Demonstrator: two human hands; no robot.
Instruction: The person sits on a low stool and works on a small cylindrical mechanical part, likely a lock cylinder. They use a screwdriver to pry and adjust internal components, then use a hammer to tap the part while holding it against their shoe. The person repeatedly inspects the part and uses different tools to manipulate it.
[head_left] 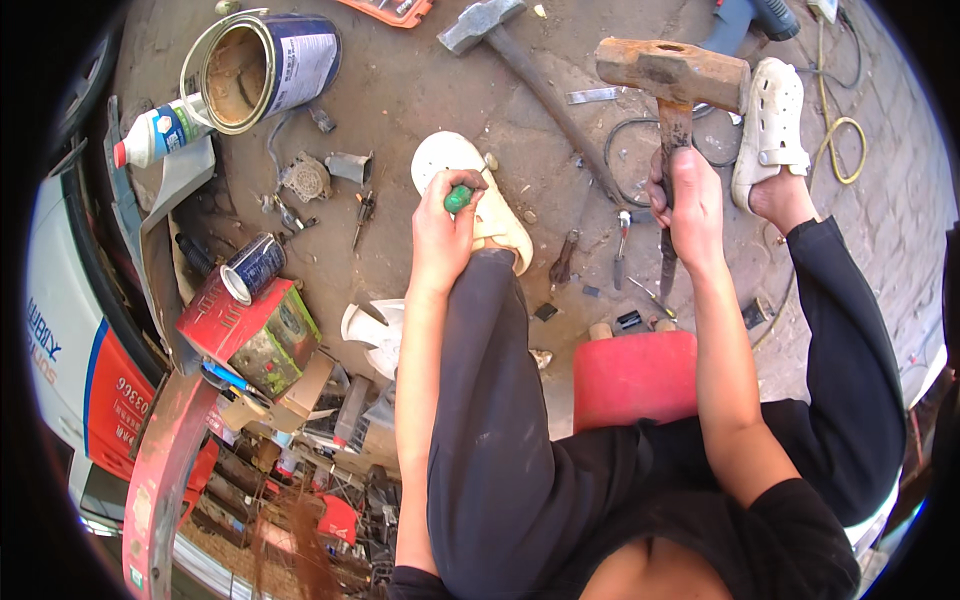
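Observation:
My left hand [440,225] is closed around a green tool handle [458,199], seen end-on above my left white clog [447,158]. Whatever lies below that handle is hidden by the hand. In my right fist [693,205] is a hammer [672,70] with a heavy, rusty head, held by its wooden handle. The head is raised at upper right, near my right white clog [775,125], and the handle's lower end sticks out beneath the fist. A second, grey-headed sledgehammer [545,95] lies on the ground between my feet.
A red seat [635,380] is under me. At left stand an open paint can [240,80], a white bottle [160,133], a smaller can [252,268] on a red box [245,330], and piled parts. Small tools and a yellow cable [848,150] lie on the paved ground.

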